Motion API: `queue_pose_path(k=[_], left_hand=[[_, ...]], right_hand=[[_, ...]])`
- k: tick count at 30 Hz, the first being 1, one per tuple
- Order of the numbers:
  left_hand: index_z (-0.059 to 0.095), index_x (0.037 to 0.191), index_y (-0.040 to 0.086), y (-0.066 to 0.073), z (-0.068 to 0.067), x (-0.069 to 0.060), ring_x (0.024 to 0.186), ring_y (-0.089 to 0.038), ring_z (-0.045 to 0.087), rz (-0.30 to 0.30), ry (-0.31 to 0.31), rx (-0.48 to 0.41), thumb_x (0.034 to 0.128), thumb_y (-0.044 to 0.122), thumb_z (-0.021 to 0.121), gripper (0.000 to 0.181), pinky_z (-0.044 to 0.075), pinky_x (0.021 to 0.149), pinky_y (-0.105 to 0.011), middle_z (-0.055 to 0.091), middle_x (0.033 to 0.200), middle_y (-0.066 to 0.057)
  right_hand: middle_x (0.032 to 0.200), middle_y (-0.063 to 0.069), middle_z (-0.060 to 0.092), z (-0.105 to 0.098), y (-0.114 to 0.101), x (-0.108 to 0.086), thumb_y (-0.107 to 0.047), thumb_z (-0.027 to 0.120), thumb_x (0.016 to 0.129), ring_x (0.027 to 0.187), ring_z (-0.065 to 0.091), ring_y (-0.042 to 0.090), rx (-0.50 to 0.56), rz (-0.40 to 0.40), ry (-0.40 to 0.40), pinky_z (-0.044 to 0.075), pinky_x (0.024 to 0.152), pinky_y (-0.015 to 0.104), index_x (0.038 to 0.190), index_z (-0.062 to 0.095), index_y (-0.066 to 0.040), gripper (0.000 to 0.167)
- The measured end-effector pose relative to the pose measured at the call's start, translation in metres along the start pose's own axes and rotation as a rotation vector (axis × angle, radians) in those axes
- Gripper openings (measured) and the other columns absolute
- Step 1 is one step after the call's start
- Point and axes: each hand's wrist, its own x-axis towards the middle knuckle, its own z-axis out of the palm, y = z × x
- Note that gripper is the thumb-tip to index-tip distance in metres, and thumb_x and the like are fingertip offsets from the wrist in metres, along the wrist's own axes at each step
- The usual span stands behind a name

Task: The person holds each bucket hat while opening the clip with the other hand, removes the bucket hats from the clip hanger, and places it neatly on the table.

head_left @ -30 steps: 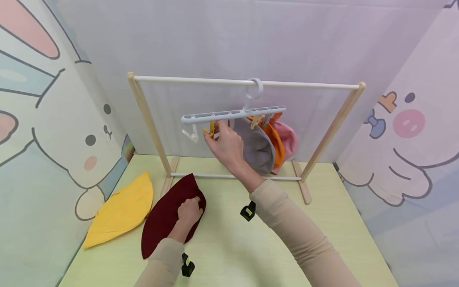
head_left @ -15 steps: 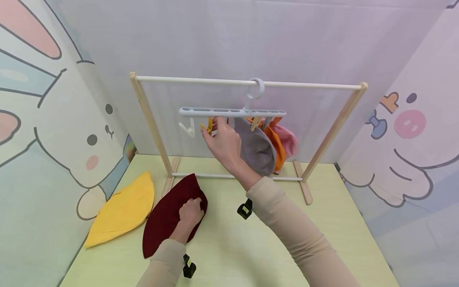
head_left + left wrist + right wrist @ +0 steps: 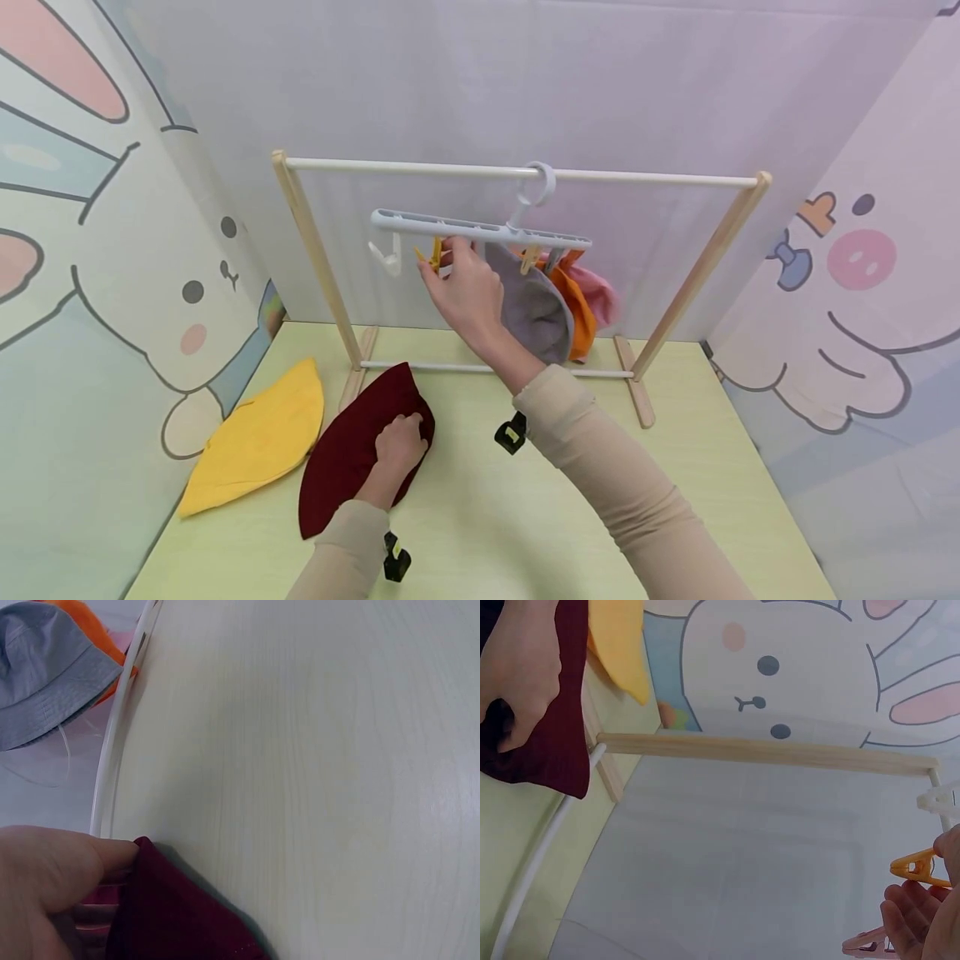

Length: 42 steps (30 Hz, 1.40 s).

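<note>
My left hand (image 3: 401,442) lies on a dark red bucket hat (image 3: 337,462) on the table. In the left wrist view its thumb and fingers pinch the hat's edge (image 3: 176,915). Raised to the hanger, my right hand (image 3: 472,292) grips a yellow clothespin (image 3: 437,254) that hangs beneath the pale hanger bar (image 3: 435,227). The right wrist view shows the thumb at one handle of this clothespin (image 3: 907,866) and the fingers at the other side, with nothing between its tips. A pink clothespin (image 3: 864,944) is close below the fingers. To the left dangles a white clothespin (image 3: 390,260).
Grey (image 3: 534,317), orange (image 3: 579,312) and pink (image 3: 600,292) hats hang at the hanger's right half from clothespins. A yellow hat (image 3: 258,442) lies at the table's left. The hanger hooks over the white rail (image 3: 645,177) of a wooden-ended rack.
The hanger has turned about its hook, its left end swinging upward in view. My right hand has shifted slightly up and left with the yellow clothespin. My left hand stays on the dark red hat.
</note>
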Motion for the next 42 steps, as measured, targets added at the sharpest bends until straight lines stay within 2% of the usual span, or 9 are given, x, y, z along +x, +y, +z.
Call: queue_pose_path(k=[13, 30, 37, 42], left_hand=[[0.061, 0.112, 0.007, 0.0, 0.003, -0.001, 0.078, -0.035, 0.058, 0.011, 0.021, 0.012, 0.0783, 0.015, 0.067, 0.035, 0.05, 0.061, -0.046, 0.058, 0.098, -0.018], [0.06, 0.112, 0.007, -0.001, 0.008, 0.002, 0.081, -0.033, 0.055, 0.003, 0.004, 0.022, 0.0802, 0.015, 0.066, 0.033, 0.049, 0.06, -0.046, 0.055, 0.1, -0.018], [0.059, 0.114, 0.007, -0.003, 0.008, 0.002, 0.081, -0.034, 0.056, 0.013, 0.005, 0.016, 0.0799, 0.016, 0.066, 0.036, 0.049, 0.059, -0.046, 0.056, 0.102, -0.018], [0.059, 0.116, 0.007, -0.005, 0.01, 0.002, 0.083, -0.034, 0.056, 0.022, 0.001, 0.02, 0.0798, 0.017, 0.067, 0.039, 0.049, 0.059, -0.046, 0.056, 0.105, -0.019]], right_hand=[[0.089, -0.003, 0.065, -0.007, 0.002, -0.002, -0.037, 0.064, 0.084, 0.068, 0.064, 0.006, 0.013, -0.031, -0.031, 0.045, 0.051, 0.026, 0.104, 0.057, -0.013, 0.032], [0.083, -0.002, 0.066, -0.013, 0.009, -0.008, -0.035, 0.063, 0.085, 0.066, 0.065, 0.008, 0.034, -0.115, 0.02, 0.046, 0.051, 0.026, 0.099, 0.058, -0.013, 0.027], [0.083, -0.001, 0.068, -0.014, 0.018, -0.012, -0.033, 0.063, 0.085, 0.066, 0.064, 0.009, 0.07, -0.112, 0.033, 0.046, 0.053, 0.024, 0.104, 0.06, -0.01, 0.029], [0.085, -0.001, 0.068, -0.019, 0.027, -0.014, -0.031, 0.063, 0.085, 0.069, 0.064, 0.008, 0.082, -0.087, 0.054, 0.048, 0.058, 0.024, 0.102, 0.062, -0.012, 0.025]])
